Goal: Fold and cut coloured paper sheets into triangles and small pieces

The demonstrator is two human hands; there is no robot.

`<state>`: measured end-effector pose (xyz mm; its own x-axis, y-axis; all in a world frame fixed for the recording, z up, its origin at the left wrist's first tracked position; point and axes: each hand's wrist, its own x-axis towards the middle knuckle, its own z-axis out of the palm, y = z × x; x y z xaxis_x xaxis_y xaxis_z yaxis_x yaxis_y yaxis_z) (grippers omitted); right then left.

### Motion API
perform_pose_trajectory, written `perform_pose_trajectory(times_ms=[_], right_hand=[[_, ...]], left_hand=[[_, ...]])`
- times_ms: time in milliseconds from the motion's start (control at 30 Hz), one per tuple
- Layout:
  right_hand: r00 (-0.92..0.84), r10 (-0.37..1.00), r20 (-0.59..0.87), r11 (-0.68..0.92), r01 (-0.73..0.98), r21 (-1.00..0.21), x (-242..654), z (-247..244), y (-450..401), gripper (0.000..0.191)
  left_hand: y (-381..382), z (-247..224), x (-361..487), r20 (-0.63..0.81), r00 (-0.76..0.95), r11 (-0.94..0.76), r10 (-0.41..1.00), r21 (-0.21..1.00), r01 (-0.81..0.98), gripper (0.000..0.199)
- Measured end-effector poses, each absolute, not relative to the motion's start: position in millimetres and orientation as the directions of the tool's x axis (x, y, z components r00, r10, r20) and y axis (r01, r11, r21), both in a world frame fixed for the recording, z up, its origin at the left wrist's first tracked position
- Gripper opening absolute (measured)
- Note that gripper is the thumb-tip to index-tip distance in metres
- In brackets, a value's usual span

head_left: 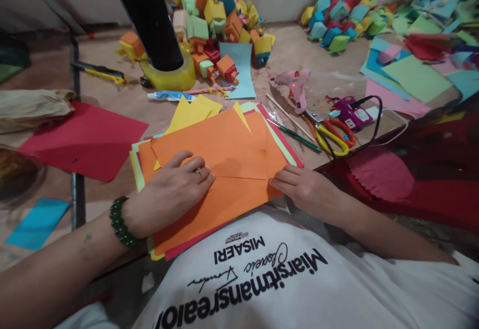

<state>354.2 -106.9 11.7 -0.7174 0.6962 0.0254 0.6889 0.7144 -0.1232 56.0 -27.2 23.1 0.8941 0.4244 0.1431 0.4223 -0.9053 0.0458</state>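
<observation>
A stack of coloured paper sheets [294,155] lies in front of me, reaching over the table edge toward my shirt. On top is a large orange sheet [224,199], with a straight edge or crease running across its middle. My left hand [175,189] rests palm down on the orange paper, fingers spread and slightly bent. At the sheet's right edge, my right hand [303,186] has its fingers together against the border; the thumb is hidden. Yellow paper pieces [192,112] stick out behind the orange paper.
A pink glue gun [297,87], yellow-handled scissors [329,137], a green pen-like tool [295,136] and a purple power adapter [352,112] lie right. Behind stand a tape roll [172,77] with a black object, and folded paper figures [215,14]. Red paper [90,139] lies left.
</observation>
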Motion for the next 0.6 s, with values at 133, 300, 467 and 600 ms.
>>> perform_pose_trajectory(times_ms=[133,300,467,600], right_hand=[[-0.685,0.714,0.143,0.696,0.717,-0.037,341.7,29.9,-106.9,0.039],[-0.742,0.649,0.169,0.76,0.641,-0.102,291.0,30.4,-81.0,0.033],[-0.783,0.622,0.029,0.781,0.617,-0.1,274.4,-3.3,-64.5,0.021],[-0.783,0.616,0.08,0.787,0.607,-0.113,297.9,-13.6,-74.7,0.021]], left_hand=[[-29.6,22.6,55.0,0.059,0.937,-0.932,0.345,-0.095,0.349,0.033],[-34.7,23.0,55.1,0.015,0.912,-0.906,0.41,-0.109,0.409,0.037],[-39.3,21.1,49.2,0.023,0.874,-0.875,0.485,0.018,0.485,0.039],[-42.1,18.7,43.1,0.061,0.858,-0.86,0.51,0.046,0.508,0.037]])
